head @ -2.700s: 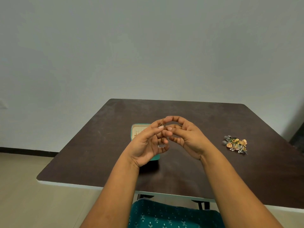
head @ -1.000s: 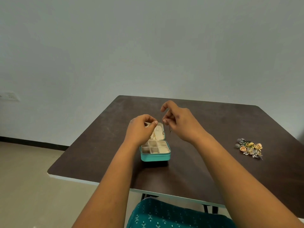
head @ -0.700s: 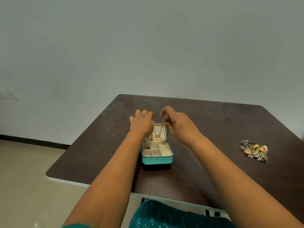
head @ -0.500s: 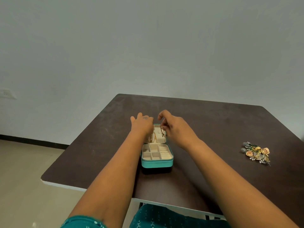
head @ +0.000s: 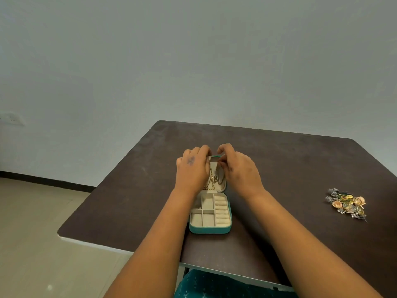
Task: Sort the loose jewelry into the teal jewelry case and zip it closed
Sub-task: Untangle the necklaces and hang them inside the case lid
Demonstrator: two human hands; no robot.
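The case (head: 211, 216) is lying open on the table (head: 279, 168), nearer the front edge than the back, roughly mid-width. Its lid (head: 217, 168) is tilting up and away from the person, w/ a gold chain (head: 211, 179) hanging down the cream lining inside. The tray half is sitting flat — small square cells on the left, ring rolls on the right, nothing showing in them.

Both hands are meeting at the lid's top edge. The left hand (head: 192, 168) is curling over the lid's left upper corner, fingers bent onto it, gripping the lid there. The right hand (head: 238, 168) is curling at the right upper corner, thumb and fingertips pinched together at the top of the chain (the contact itself is too small to make out, but it reads as pinching the chain). Both forearms are reaching in from the near edge, flanking the tray, the left one covering the tray's left rim.

The loose jewelry (head: 345, 204) is sitting in a small heap far right, well apart from the case and near the table's right edge — gold, peach and silver bits tangled together.

Bare tabletop is lying between case and heap, also behind the lid up to the back edge. Left of the case, a strip of table, then floor. A teal cloth (head: 214, 284) is showing below the front edge.
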